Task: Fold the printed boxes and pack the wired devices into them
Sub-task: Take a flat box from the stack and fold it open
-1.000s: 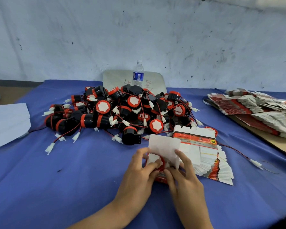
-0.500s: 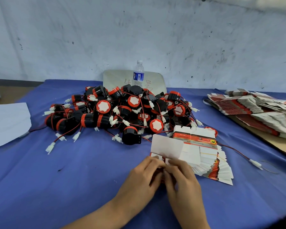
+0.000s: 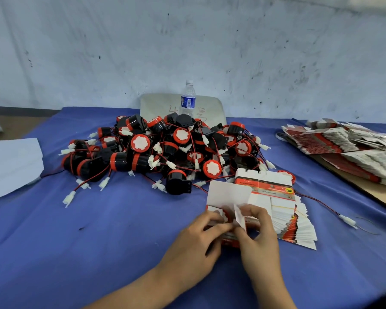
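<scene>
A printed red-and-white box point(image 3: 228, 195) stands on the blue cloth with its white lid flap raised; a red-rimmed device shows inside it. My left hand point(image 3: 196, 244) grips the box's left side, fingers curled over its open end. My right hand point(image 3: 257, 239) pinches a small white side flap at the box's right. A big heap of black-and-red wired devices point(image 3: 165, 150) lies just beyond. A fanned stack of flat printed boxes point(image 3: 281, 208) lies right beside my right hand.
A water bottle point(image 3: 188, 99) stands behind the heap before a pale board point(image 3: 156, 105). More flat box stacks point(image 3: 343, 143) sit at the far right on a wooden board. White sheet point(image 3: 9, 163) at left. A loose red wire with white plug point(image 3: 347, 220) lies right.
The device went down into the box. The lid flap tipped back and lower. My right hand moved from pressing the device to pinching a side flap.
</scene>
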Demonstrator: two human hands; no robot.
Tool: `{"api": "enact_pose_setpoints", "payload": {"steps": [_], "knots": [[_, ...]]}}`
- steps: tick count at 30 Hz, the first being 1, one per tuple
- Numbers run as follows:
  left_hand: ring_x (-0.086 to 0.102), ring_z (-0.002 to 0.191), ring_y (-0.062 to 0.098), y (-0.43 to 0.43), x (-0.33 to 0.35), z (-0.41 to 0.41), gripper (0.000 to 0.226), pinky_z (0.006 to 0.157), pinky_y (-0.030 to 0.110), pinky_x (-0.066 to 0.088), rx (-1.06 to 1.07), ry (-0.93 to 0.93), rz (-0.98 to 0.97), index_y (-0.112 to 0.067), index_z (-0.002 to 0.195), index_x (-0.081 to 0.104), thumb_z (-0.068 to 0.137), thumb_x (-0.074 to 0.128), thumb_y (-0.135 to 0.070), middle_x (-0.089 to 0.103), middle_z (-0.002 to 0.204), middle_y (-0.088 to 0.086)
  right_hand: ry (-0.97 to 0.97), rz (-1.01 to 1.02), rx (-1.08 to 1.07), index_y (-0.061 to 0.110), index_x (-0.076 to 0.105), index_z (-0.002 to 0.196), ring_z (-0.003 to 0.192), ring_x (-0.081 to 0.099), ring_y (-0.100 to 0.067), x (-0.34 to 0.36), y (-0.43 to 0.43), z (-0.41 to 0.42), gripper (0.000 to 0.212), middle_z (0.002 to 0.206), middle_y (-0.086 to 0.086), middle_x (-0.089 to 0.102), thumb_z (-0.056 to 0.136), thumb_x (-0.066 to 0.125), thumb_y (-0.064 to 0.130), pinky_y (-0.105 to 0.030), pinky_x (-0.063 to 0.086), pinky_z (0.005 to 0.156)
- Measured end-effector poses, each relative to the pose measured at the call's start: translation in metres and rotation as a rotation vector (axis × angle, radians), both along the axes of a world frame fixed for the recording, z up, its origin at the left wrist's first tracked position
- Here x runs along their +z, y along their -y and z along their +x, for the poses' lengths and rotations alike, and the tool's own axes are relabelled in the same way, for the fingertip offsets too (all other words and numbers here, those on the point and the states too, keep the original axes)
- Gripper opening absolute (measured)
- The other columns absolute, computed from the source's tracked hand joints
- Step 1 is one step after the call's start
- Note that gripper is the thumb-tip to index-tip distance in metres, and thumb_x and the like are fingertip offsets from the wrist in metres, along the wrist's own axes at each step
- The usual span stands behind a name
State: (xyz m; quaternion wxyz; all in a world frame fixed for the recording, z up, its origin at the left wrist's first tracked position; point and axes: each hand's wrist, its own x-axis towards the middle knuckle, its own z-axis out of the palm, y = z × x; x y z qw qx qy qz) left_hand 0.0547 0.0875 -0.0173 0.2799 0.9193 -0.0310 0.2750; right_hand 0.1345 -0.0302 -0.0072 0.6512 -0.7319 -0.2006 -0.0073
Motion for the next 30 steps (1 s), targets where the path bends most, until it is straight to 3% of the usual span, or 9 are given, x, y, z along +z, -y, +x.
{"api": "enact_pose_setpoints", "payload": {"steps": [4,9,12,15,18,21,23,26,30], "knots": [[0.040,0.125,0.007,0.003,-0.002,0.001,0.045,0.104,0.011,0.032,0.014,-0.053,0.061,-0.026,0.137,0.050,0.093,0.055,-0.020,0.038,0.136,-0.007,0.137,-0.092,-0.024,0.024,0.060,0.079,0.084,0.056,0.001,-0.001,0.003,0.003,0.037,0.095,0.008,0.059,0.077,0.064,-0.012,-0.012,0.045,0.064],[0.036,0.127,0.014,0.007,-0.003,0.000,0.043,0.101,0.024,0.040,0.065,-0.075,0.164,-0.027,0.135,0.050,0.092,0.052,-0.025,0.034,0.140,-0.007,0.183,-0.141,0.083,0.022,0.069,0.076,0.097,0.057,0.000,0.000,0.011,0.005,0.030,0.105,0.014,0.059,0.081,0.061,-0.007,-0.009,0.044,0.069],[0.047,0.115,0.004,0.007,0.001,-0.001,0.033,0.093,0.016,0.043,0.064,-0.043,0.028,-0.029,0.123,0.056,0.090,0.053,-0.029,0.043,0.131,-0.011,0.136,-0.097,0.076,0.025,0.074,0.075,0.091,0.060,-0.002,0.000,0.013,0.004,0.030,0.117,0.021,0.051,0.085,0.064,-0.001,-0.011,0.047,0.068],[0.052,0.104,0.000,0.002,0.006,-0.001,0.030,0.087,0.017,0.046,0.029,0.005,-0.098,-0.038,0.117,0.049,0.088,0.057,-0.031,0.050,0.117,-0.017,0.127,-0.115,0.077,0.026,0.074,0.074,0.084,0.061,0.000,-0.003,0.014,0.004,0.026,0.127,0.024,0.043,0.085,0.068,0.003,-0.014,0.049,0.065],[0.050,0.112,-0.001,-0.001,0.006,0.003,0.030,0.095,0.015,0.043,-0.029,0.005,-0.065,-0.028,0.120,0.063,0.090,0.065,-0.027,0.052,0.124,-0.008,0.209,-0.083,0.046,0.021,0.069,0.071,0.084,0.060,-0.002,-0.005,0.015,0.005,0.028,0.101,0.011,0.061,0.086,0.064,-0.002,-0.014,0.046,0.066],[0.055,0.110,0.005,-0.005,0.006,0.005,0.018,0.093,0.020,0.046,-0.125,0.018,-0.086,-0.013,0.101,0.073,0.091,0.065,-0.024,0.058,0.116,0.001,0.151,0.154,-0.041,0.015,0.052,0.075,0.067,0.050,-0.001,-0.002,0.016,0.004,0.017,0.072,0.014,0.057,0.089,0.059,0.020,-0.015,0.040,0.062],[0.054,0.111,0.004,-0.007,0.006,0.005,0.018,0.093,0.019,0.045,-0.197,0.010,-0.085,-0.012,0.100,0.074,0.092,0.064,-0.024,0.059,0.115,0.003,0.073,0.256,-0.043,0.016,0.052,0.081,0.068,0.051,-0.002,0.003,0.019,0.007,0.018,0.072,0.016,0.058,0.093,0.060,0.027,-0.014,0.041,0.063],[0.054,0.112,0.004,-0.008,0.006,0.006,0.019,0.094,0.021,0.046,-0.236,0.006,-0.098,-0.012,0.102,0.074,0.093,0.062,-0.025,0.058,0.117,0.003,-0.032,0.293,0.126,0.018,0.067,0.085,0.080,0.060,-0.013,0.011,0.020,0.007,0.023,0.084,0.001,0.068,0.085,0.055,0.036,-0.027,0.047,0.073],[0.056,0.111,0.009,-0.008,0.006,0.007,0.020,0.093,0.026,0.049,-0.241,-0.004,-0.104,-0.014,0.105,0.073,0.094,0.061,-0.025,0.057,0.121,0.002,0.082,0.197,0.166,0.023,0.071,0.078,0.072,0.064,-0.005,0.016,0.014,-0.003,0.017,0.076,0.001,0.070,0.083,0.068,0.040,-0.011,0.047,0.063]]}}
